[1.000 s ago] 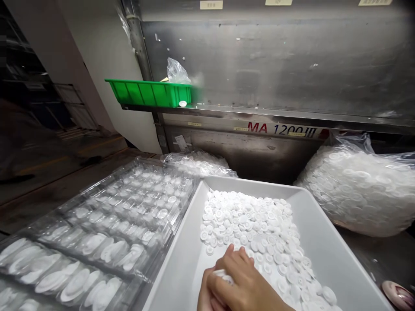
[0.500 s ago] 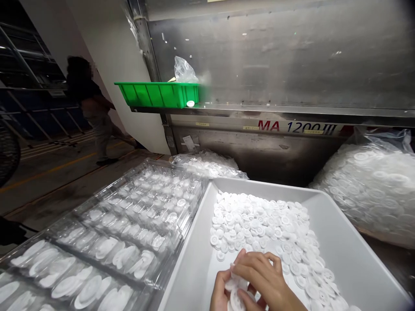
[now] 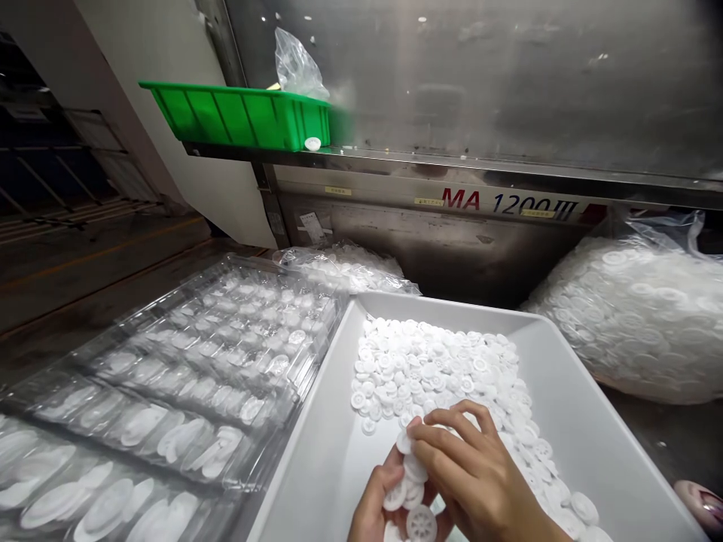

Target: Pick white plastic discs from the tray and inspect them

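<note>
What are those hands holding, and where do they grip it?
A small stack of white plastic discs: the left hand cups them from below, the right hand pinches their edges.

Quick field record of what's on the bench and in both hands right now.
left hand: cupped, holding white discs
right hand: fingertips on the held discs
grey tray: loose white discs piled in it
clear blister trays: left of grey tray, discs stacked in pockets
bagged discs: right, against the machine
green bin: on the ledge above
</note>
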`<state>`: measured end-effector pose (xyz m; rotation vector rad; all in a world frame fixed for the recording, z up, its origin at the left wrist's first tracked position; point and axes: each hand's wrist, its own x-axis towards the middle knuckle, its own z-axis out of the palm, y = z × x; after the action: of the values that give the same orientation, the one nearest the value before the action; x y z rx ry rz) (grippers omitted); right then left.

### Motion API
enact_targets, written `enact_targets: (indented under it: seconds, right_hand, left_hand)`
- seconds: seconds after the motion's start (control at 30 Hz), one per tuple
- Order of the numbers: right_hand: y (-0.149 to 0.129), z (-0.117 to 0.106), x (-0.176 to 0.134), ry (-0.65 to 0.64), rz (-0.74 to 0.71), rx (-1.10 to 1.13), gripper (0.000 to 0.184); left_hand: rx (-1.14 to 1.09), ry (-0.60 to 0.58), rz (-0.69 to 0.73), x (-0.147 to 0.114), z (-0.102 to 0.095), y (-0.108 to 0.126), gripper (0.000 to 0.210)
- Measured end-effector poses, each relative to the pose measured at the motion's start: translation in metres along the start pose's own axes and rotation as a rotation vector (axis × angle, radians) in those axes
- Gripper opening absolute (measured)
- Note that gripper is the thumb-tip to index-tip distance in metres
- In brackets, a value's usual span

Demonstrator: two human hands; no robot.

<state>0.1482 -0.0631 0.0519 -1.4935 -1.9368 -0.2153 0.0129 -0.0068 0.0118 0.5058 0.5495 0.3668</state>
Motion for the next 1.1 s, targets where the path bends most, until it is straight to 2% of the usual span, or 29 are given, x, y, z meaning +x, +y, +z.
enact_targets:
  seconds: [0.23, 0.33, 0.47, 0.57, 0.67, 0.77, 0.83, 0.93, 1.03, 1.1]
  right_hand:
    - [0.004, -0.015, 0.010, -0.131, -0.048, 0.034, 0.016]
    - [0.003, -0.021, 0.014, -0.198, -0.063, 0.010, 0.015]
    - [0.003, -0.021, 0.013, -0.198, -0.155, -0.051, 0.017]
    - [0.004, -0.019, 0.010, -0.175, -0.241, -0.073, 0.019]
    - [0.005, -0.018, 0.008, -0.162, -0.258, -0.037, 0.018]
    - [0.003, -0.017, 0.008, -0.151, -0.171, 0.093, 0.014]
    - [0.000, -0.017, 0.006, -0.159, -0.054, 0.210, 0.019]
    - [-0.002, -0.015, 0.003, -0.210, 0.215, 0.408, 0.021]
    - [-0.001, -0.010, 0.002, -0.241, 0.556, 0.600, 0.009]
    - [0.002, -0.007, 0.002, -0.266, 0.721, 0.668, 0.005]
  left_hand:
    - [-0.111, 0.020, -0.067, 0.001, 0.003, 0.006, 0.034]
    - [-0.217, 0.063, -0.109, 0.001, 0.008, 0.006, 0.035]
    - [-0.436, 0.140, -0.184, 0.000, 0.016, 0.006, 0.044]
    - [-0.512, 0.178, -0.203, 0.000, 0.023, 0.007, 0.044]
    - [-0.533, 0.213, -0.198, 0.000, 0.028, 0.009, 0.041]
    - [-0.525, 0.259, -0.177, -0.001, 0.029, 0.012, 0.042]
    - [-0.511, 0.290, -0.161, -0.003, 0.031, 0.015, 0.045]
    - [-0.485, 0.344, -0.118, -0.005, 0.036, 0.021, 0.049]
    - [-0.456, 0.440, -0.069, -0.006, 0.042, 0.026, 0.046]
    - [-0.474, 0.457, -0.057, -0.006, 0.045, 0.028, 0.044]
